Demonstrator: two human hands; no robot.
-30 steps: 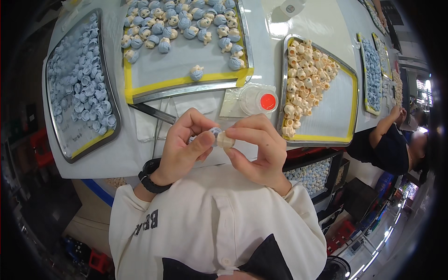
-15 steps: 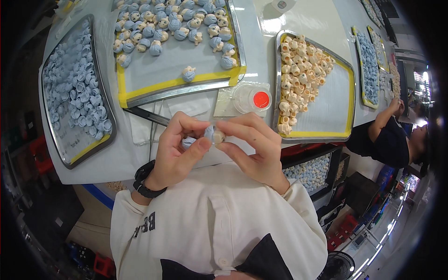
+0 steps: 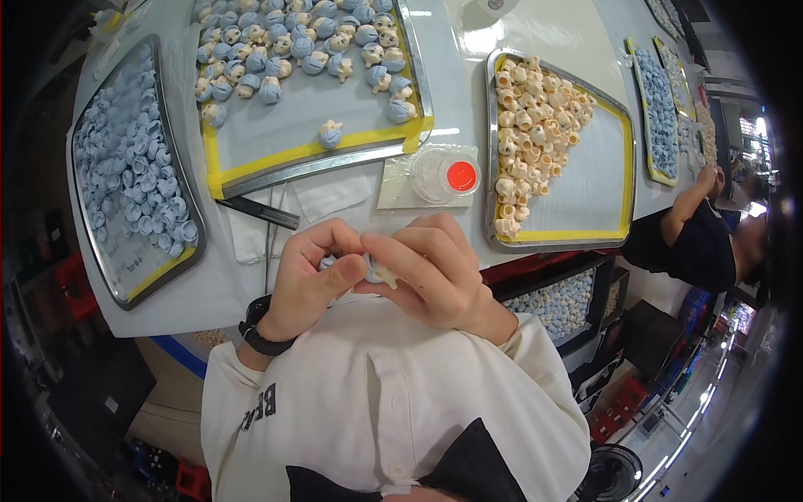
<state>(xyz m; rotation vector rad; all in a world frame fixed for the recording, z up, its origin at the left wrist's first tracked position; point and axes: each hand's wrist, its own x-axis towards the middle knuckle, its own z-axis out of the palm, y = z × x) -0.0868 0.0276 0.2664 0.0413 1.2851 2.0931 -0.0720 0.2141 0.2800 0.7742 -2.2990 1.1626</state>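
Observation:
Close to my chest, both hands pinch a small doll head (image 3: 385, 275) with a cream face and a blue hair piece. My left hand (image 3: 305, 272), a dark band on its wrist, grips the blue side between thumb and fingers. Another bit of blue (image 3: 326, 262) shows inside that hand; whether it is a separate hair piece I cannot tell. My right hand (image 3: 439, 272) has its fingers closed on the cream side, covering much of it. Just beyond the hands, a clear round tub (image 3: 431, 177) and a red-orange round piece (image 3: 461, 176) sit on a small pad.
Loose blue hair pieces fill the left tray (image 3: 138, 180). Finished-looking blue-haired heads (image 3: 272, 58) lie on the far tray, cream head pieces (image 3: 535, 125) on the right one. A black-handled tool (image 3: 263, 212) rests by white cloths (image 3: 335, 197). A person (image 3: 698, 243) works at far right.
My right fingers have curled further over the doll head and moved slightly left. The head has turned, its cream part now pointing downward. The view has shifted a little.

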